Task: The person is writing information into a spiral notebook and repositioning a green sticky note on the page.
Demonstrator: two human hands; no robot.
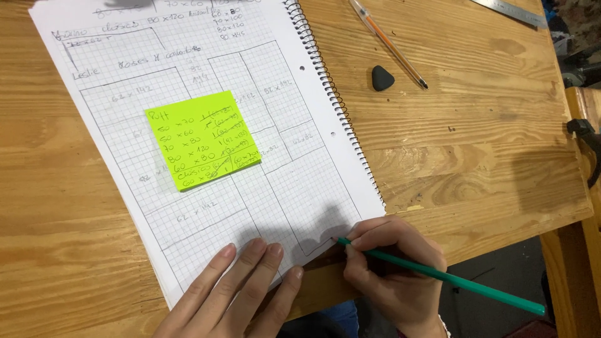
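A spiral-bound notebook (206, 163) of squared paper lies open and tilted on the wooden table (476, 144), with a pencil drawing of boxes on its page. A bright yellow-green sticky note (201, 139) with handwriting sits in the middle of the page. My left hand (235, 291) rests flat on the page's lower edge, fingers spread and pressing the paper down. My right hand (394, 272) grips a green pencil (451, 278), whose tip touches the page's lower right corner.
A clear pen (388, 42) with an orange core lies above the notebook's right side, next to a small black eraser (382, 77). A metal ruler (510, 11) shows at the top right. The table's edge runs along the right, with dark floor below.
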